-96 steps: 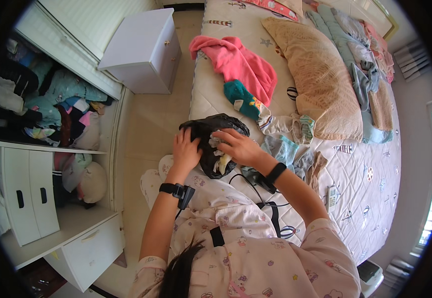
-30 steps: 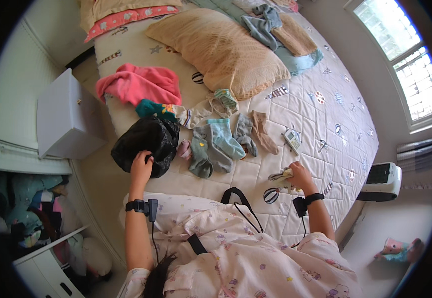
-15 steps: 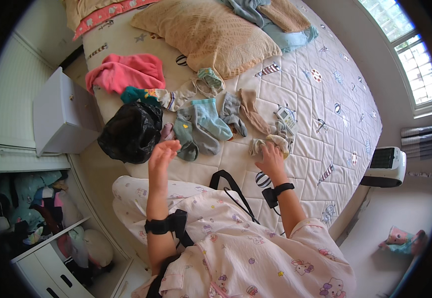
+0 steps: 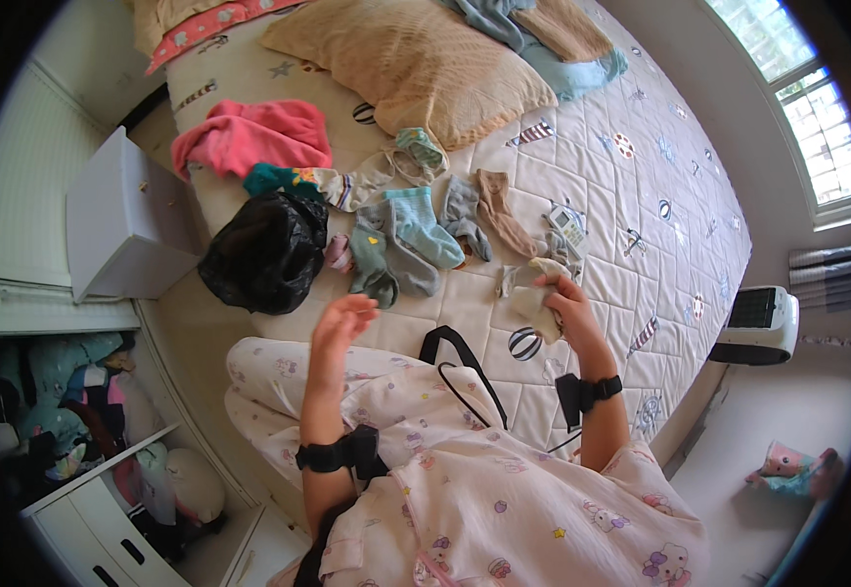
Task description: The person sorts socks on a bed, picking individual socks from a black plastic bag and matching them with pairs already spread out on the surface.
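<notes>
My right hand [image 4: 576,313] pinches a cream sock [image 4: 537,313] and lifts part of it off the quilted bed cover [image 4: 465,323]. Over the bed's near edge hovers my left hand [image 4: 343,325], fingers loosely bent and apart, holding nothing. Closest to it lies a green sock [image 4: 372,264] with a yellow mark. Beside that are a grey sock [image 4: 414,276], a light blue sock [image 4: 424,235], another grey sock [image 4: 461,210] and a brown sock [image 4: 504,217]. A white remote control [image 4: 567,227] rests just beyond my right hand, by a grey patterned sock [image 4: 555,247].
Left of the socks sits a black plastic bag [image 4: 267,254], with pink cloth [image 4: 249,137] behind it. A large tan pillow [image 4: 416,73] lies farther back. A black strap [image 4: 465,357] curves near my lap. A white cabinet [image 4: 122,220] stands left of the bed.
My right hand has closed on the cream sock and drawn it up and toward me, slightly right. My left hand has shifted right and nearer to me, its fingers more bent.
</notes>
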The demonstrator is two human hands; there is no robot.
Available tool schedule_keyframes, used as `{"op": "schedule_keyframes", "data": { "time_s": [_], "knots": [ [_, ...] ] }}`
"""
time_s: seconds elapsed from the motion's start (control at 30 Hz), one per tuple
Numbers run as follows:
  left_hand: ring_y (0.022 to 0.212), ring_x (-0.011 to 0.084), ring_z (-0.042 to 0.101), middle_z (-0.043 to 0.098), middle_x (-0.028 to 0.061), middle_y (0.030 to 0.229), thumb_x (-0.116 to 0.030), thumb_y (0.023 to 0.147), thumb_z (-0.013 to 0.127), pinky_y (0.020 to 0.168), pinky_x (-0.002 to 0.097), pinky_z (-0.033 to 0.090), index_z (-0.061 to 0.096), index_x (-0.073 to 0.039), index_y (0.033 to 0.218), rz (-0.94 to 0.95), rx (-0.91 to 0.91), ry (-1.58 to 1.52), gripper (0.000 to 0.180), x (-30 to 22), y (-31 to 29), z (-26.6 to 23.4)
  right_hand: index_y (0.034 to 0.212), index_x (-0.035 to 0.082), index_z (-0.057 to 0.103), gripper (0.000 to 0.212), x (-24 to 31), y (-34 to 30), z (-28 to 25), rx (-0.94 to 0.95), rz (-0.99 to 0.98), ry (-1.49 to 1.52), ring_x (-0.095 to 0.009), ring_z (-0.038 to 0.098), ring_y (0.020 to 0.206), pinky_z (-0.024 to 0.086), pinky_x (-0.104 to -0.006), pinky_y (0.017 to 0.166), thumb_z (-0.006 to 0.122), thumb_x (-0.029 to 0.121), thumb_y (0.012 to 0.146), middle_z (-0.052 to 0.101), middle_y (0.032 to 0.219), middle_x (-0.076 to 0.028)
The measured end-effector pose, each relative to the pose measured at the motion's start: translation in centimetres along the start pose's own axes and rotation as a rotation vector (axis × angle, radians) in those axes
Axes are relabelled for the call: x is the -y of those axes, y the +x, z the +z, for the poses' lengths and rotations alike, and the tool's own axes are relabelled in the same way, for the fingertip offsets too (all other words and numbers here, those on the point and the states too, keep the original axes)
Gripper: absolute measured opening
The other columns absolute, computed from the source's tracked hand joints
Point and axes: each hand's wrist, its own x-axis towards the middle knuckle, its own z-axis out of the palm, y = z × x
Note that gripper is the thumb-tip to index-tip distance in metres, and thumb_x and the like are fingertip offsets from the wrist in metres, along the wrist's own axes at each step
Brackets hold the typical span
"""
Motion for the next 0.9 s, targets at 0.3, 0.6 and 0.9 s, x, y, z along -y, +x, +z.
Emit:
{"op": "schedule_keyframes", "data": {
  "time_s": [0.3, 0.6, 0.9],
  "knots": [
    [0.122, 0.0189, 0.038, 0.039, 0.0098, 0.135, -0.035, 0.088, 0.053, 0.098, 0.0325, 0.034, 0.033, 0.001, 0.133, -0.066, 0.437, -0.243, 0.061, 0.3, -2.8, 0.9, 0.126, 0.008, 0.043, 0.047, 7.4, -3.9, 14.9, 0.831, -0.088, 0.281, -0.014, 0.049, 0.105, 0.04, -0.0283, 0.089, 0.054, 0.0, 0.081, 0.051, 0.116, -0.006],
    [0.12, 0.0328, 0.043, 0.046, 0.0199, 0.126, -0.036, 0.09, 0.044, 0.101, 0.0434, 0.033, 0.033, -0.003, 0.132, 0.139, 0.001, -0.662, 0.054, -5.3, -5.6, -1.6, 0.12, 0.005, 0.045, 0.046, 7.4, -4.3, 19.1, 0.785, -0.234, 0.038, -0.01, 0.055, 0.087, 0.046, -0.0245, 0.073, 0.064, 0.003, 0.078, 0.057, 0.097, -0.004],
    [0.126, 0.0355, 0.034, 0.039, 0.0164, 0.133, -0.03, 0.088, 0.048, 0.095, 0.0591, 0.033, 0.026, -0.017, 0.138, 0.254, -0.003, -0.825, 0.056, -5.3, -6.4, -2.9, 0.109, 0.002, 0.053, 0.029, 5.6, -1.8, 17.3, 0.782, -0.126, 0.131, -0.012, 0.057, 0.091, 0.045, -0.0261, 0.081, 0.058, 0.013, 0.084, 0.059, 0.094, -0.003]
  ]
}}
